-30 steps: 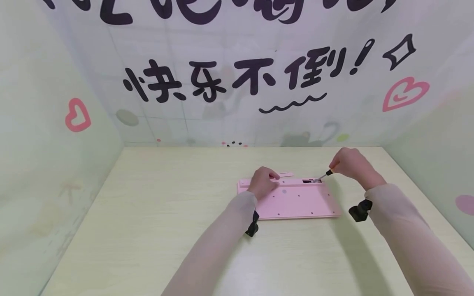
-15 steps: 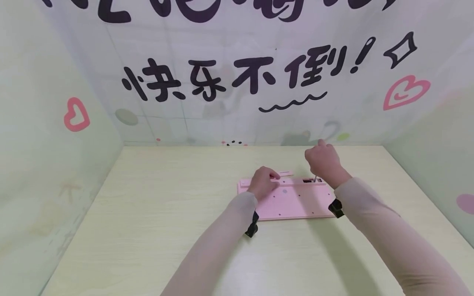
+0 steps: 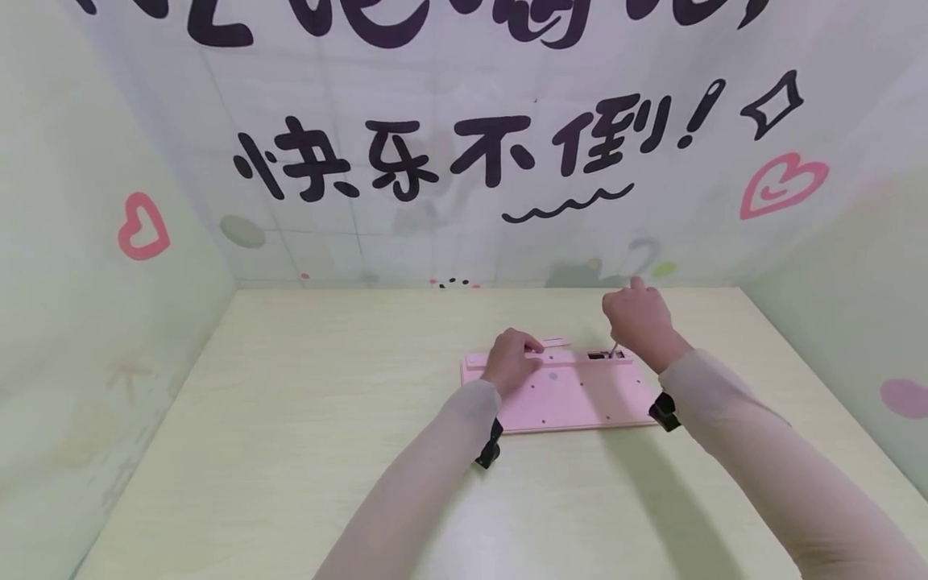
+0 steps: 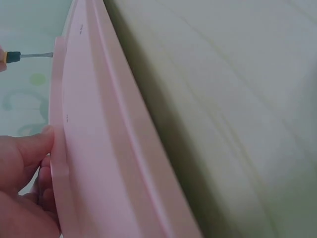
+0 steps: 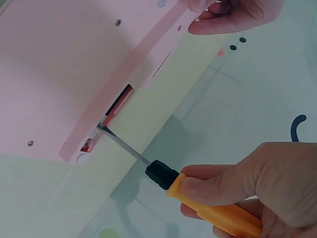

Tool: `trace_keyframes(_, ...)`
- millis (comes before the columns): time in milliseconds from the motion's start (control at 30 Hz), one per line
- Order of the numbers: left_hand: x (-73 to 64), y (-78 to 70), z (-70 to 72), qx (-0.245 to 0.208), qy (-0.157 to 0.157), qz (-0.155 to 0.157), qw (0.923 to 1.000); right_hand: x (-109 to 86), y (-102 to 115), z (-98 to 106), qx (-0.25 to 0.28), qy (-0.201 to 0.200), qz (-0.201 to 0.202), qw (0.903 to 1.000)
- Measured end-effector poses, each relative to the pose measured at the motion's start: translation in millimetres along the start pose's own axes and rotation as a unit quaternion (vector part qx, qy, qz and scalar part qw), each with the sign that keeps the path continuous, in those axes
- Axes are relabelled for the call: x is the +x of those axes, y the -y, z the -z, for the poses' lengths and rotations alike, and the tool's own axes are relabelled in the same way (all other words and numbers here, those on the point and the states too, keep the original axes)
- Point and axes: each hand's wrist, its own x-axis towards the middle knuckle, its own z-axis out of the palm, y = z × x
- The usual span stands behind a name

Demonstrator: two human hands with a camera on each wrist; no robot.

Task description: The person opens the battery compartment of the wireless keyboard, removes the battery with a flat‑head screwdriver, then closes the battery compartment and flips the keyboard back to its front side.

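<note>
A pink keyboard point(image 3: 565, 403) lies underside up on the table, small screws dotting its back. Near the right end of its raised rear ridge is an uncovered battery compartment point(image 3: 605, 355), where dark and red parts show. My left hand point(image 3: 511, 358) grips the far edge of the keyboard, thumb on the ridge and fingers curled behind it in the left wrist view. Above the compartment, my right hand point(image 3: 641, 318) holds a screwdriver point(image 5: 213, 210) with a yellow handle and black collar. Its metal tip reaches into the compartment's opening.
A small pink cover point(image 3: 557, 342) lies on the table just behind the keyboard. The pale wooden table point(image 3: 304, 435) meets a back wall point(image 3: 406, 242) with printed lettering. Side walls stand at left and right.
My right hand has swung left from beyond the keyboard's right end to over the compartment, and the screwdriver stands more upright. The left hand keeps its grip on the keyboard.
</note>
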Motion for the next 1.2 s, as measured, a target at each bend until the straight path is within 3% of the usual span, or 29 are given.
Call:
trace_keyframes(333,2.1,1.9,1.8,0.02,-0.003,-0.017,0.9997,13.2,-8,0,0.028,-0.001,-0.003,0.9996)
trace_keyframes(600,0.6,1.8,1.7,0.015,-0.009,-0.008,0.9998,16.2,4,0,-0.01,-0.01,0.039,0.9992)
trace_keyframes(700,0.3,0.8,1.3,0.016,-0.004,-0.008,0.9998,13.6,4,2,-0.014,-0.001,0.026,0.9996)
trace_keyframes(933,0.0,-1.1,0.7,0.02,-0.005,-0.017,0.9996,0.2,-13,4,0.055,0.014,-0.015,0.9983)
trace_keyframes(1200,1.2,-0.3,-0.6,0.021,-0.004,-0.018,0.9996,-8.3,-22,-3,0.104,-0.001,-0.028,0.9942)
